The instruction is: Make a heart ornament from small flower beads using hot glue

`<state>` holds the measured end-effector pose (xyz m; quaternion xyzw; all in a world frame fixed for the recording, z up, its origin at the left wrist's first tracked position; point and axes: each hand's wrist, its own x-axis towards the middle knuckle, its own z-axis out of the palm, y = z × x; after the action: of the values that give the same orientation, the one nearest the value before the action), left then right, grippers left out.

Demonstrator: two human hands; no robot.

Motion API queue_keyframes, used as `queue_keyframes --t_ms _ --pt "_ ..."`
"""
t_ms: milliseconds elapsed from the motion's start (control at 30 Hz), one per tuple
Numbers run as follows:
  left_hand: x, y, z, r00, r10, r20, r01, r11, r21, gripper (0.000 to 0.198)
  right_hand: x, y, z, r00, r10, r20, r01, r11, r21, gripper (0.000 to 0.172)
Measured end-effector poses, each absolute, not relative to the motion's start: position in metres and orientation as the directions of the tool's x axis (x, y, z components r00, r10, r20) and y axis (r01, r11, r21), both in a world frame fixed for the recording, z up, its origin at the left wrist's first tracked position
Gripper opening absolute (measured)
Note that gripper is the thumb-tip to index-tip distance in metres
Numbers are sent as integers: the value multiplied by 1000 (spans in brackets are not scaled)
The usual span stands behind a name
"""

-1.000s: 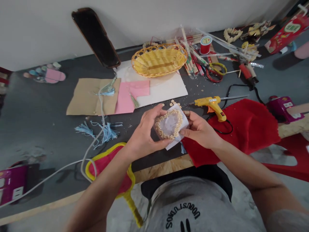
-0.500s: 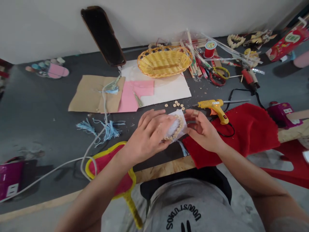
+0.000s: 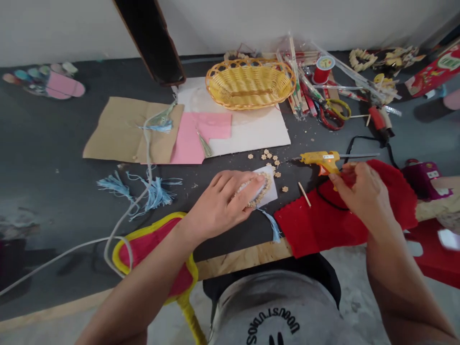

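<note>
My left hand (image 3: 228, 199) is closed on a small white piece edged with beige flower beads (image 3: 265, 186), which has white paper (image 3: 272, 188) under it and a light blue tassel (image 3: 272, 224) at its lower side. Over at the right, my right hand (image 3: 361, 187) has its fingers wrapped round the handle of the yellow glue gun (image 3: 319, 158), whose nozzle points left. Loose flower beads (image 3: 268, 155) lie just left of that nozzle. A short pale stick (image 3: 304, 194) rests by the red felt (image 3: 323, 225), partly on it.
A yellow basket (image 3: 250, 86) stands at the back beside scissors (image 3: 334, 115) and a red thread spool (image 3: 322, 69). Brown paper (image 3: 122, 129), pink paper (image 3: 215, 125) and blue tassels (image 3: 158, 194) lie left. A white cable (image 3: 143, 191) crosses there. A phone (image 3: 154, 43) leans behind.
My right hand has left the beaded piece and moved right to the glue gun's handle. My left hand still holds the piece. The short stick and another loose bead now show on the table.
</note>
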<state>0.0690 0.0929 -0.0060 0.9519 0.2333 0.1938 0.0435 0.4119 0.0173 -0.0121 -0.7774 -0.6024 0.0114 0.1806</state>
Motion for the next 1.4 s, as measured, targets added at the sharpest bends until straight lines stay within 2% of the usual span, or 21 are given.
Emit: queue_keyframes --t_ms 67,200,300,400,467,533,600,667,767,867,967,1133,1300,1400 --pt "68 95 -9 810 471 350 435 -882 182 87 418 17 -19 328 942 70 899 -288 -330 44" --pt "68 98 -15 796 465 388 415 -885 210 86 420 26 -17 411 909 -67 838 -405 -365 50" --pt "67 101 -19 799 445 404 382 -895 230 85 423 37 -6 416 879 -233 727 -475 -496 49" --pt "66 102 -22 801 435 411 361 -899 249 85 427 42 4 413 840 -352 523 -535 -663 43" --pt "65 103 -23 798 435 416 354 -898 260 86 429 40 6 432 831 -350 381 -520 -765 35" --pt "64 103 -24 797 444 410 352 -893 282 87 428 35 8 423 855 -301 265 -434 -861 28" --pt "64 104 -25 795 448 408 335 -886 319 89 424 29 12 316 907 -280 207 -354 -912 28" --pt "63 104 -26 790 448 419 311 -881 356 91 416 24 19 130 948 -291 223 -314 -923 34" --pt "63 105 -27 773 453 445 292 -876 384 92 400 17 28 -86 965 -249 231 -224 -947 28" --pt "63 106 -28 762 458 457 289 -873 393 91 388 12 27 -303 922 -241 225 -177 -958 28" --pt "63 106 -27 771 459 441 288 -869 401 94 381 10 19 -449 842 -298 314 -164 -935 29" --pt "61 104 -28 769 449 456 284 -878 386 90 366 23 17 -499 805 -321 464 -65 -884 21" --pt "60 103 -30 775 446 447 279 -877 392 76 360 31 17 -484 827 -287 528 14 -849 15" --pt "59 103 -30 775 447 447 283 -878 386 74 360 32 16 -481 825 -298 565 32 -824 14"
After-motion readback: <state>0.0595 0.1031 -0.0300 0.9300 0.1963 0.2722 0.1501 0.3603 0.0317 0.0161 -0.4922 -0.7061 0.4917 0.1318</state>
